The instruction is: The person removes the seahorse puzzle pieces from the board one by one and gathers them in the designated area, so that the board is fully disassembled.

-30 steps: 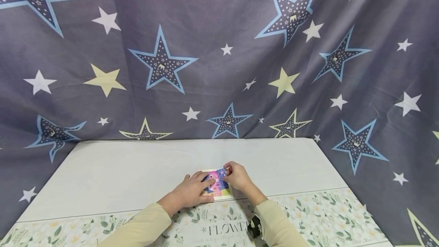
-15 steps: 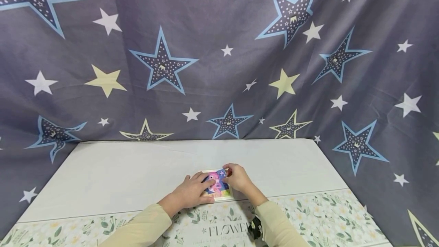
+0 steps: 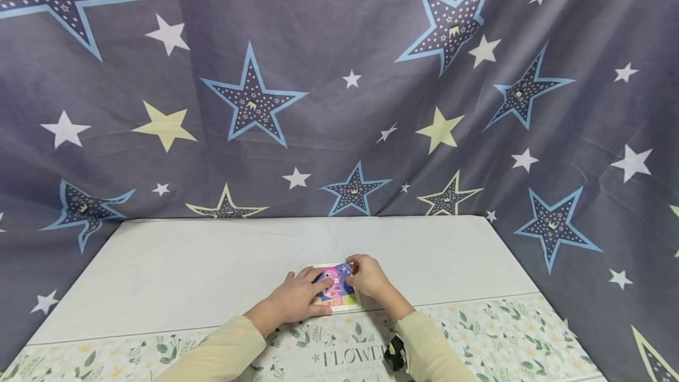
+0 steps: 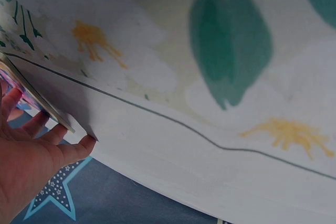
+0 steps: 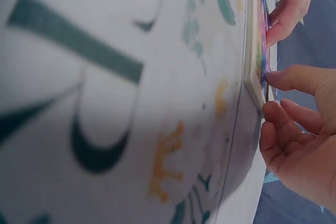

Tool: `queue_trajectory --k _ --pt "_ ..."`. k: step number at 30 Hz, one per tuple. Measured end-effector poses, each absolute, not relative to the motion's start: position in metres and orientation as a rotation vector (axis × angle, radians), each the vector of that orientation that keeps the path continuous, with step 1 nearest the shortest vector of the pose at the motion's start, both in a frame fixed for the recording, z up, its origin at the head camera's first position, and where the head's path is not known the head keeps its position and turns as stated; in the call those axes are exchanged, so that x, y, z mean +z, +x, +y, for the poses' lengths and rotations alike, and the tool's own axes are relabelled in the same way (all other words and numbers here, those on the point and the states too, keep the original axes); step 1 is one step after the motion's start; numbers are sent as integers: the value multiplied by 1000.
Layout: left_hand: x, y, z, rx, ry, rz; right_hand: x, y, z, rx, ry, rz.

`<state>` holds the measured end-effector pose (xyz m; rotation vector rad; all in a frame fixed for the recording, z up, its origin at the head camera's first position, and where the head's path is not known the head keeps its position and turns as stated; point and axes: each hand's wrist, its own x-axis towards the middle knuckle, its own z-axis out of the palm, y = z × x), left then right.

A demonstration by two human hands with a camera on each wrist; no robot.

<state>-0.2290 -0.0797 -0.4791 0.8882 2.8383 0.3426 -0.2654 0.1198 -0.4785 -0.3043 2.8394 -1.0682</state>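
A small framed picture puzzle (image 3: 346,308) with a pink figure on a blue ground lies flat on the table. My left hand (image 3: 293,297) rests across its left side, index finger on the picture and thumb along the near edge. In the left wrist view, the left fingers lie fairly straight over the board's rim (image 4: 41,96). At the far right corner, my right hand (image 3: 369,276) pinches a blue star-marked puzzle piece (image 3: 345,267) between thumb and index finger. The right wrist view shows the right thumb on the picture, beside the pale board edge (image 5: 254,56).
The white tabletop (image 3: 212,270) extends behind the puzzle. A floral cover (image 3: 488,332) with the word FLOWER runs along the near side. Star-patterned cloth (image 3: 297,10) hangs at the back and sides. A black device (image 3: 394,352) sits at the right wrist.
The blue star-marked piece has turned slightly and now sits straighter in the corner under my right fingers. My left hand stays on the puzzle.
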Motion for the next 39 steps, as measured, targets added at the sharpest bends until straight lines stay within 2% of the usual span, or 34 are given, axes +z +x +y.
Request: queue_trajectory --k 39 --pt "-480 -230 -80 357 873 2833 -475 -266 144 -1064 -221 2905"
